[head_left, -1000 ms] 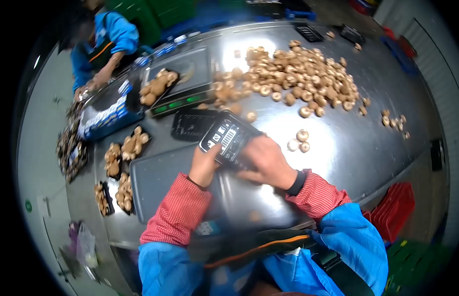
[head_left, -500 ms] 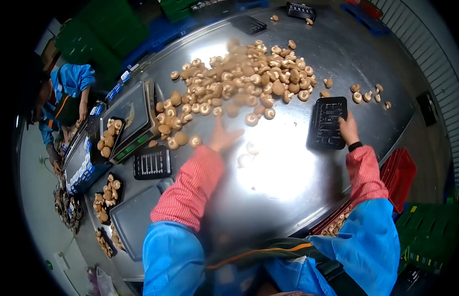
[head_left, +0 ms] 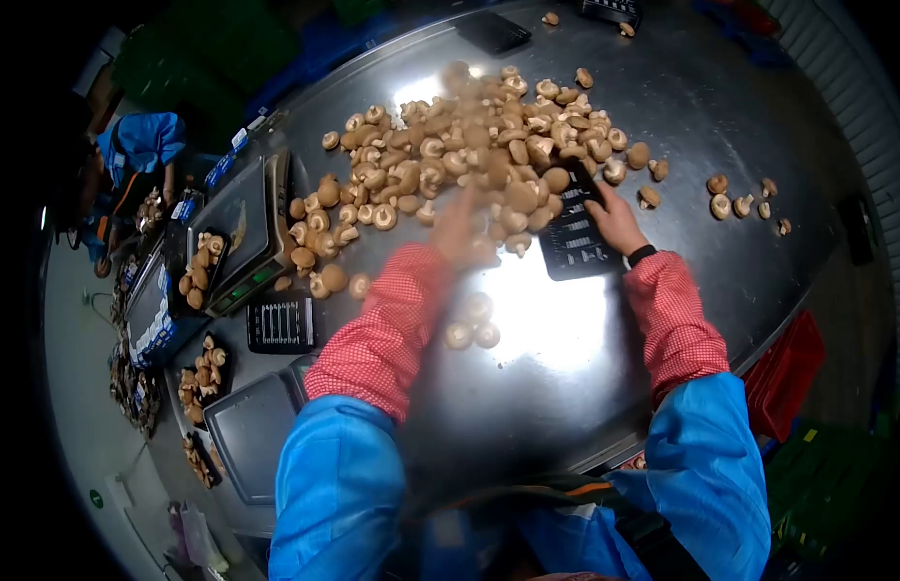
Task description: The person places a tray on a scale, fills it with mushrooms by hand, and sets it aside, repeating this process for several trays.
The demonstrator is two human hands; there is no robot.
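Observation:
A black plastic tray (head_left: 578, 254) lies at the right edge of a heap of brown mushrooms (head_left: 421, 174). My right hand (head_left: 619, 225) grips its right side, thumb over the rim. Some mushrooms rest against or over the tray's left edge. At the near edge of the heap is my left hand (head_left: 457, 232), smeared by motion, so its fingers do not show clearly. Three mushrooms (head_left: 479, 307) lie apart on the metal table (head_left: 459, 407), just below my left hand.
To the left are a weighing scale (head_left: 239, 228), another black tray (head_left: 281, 324), mushroom-filled trays (head_left: 200, 378) and a grey lid-like panel (head_left: 251, 436). Loose mushrooms (head_left: 721, 205) lie at the right. A co-worker in a blue sleeve (head_left: 145, 140) stands left. A red crate (head_left: 784, 373) is beyond the table's right edge.
My right hand has brought the black tray leftward against the heap. My left hand has shifted slightly right, and mushrooms near it have moved towards the tray.

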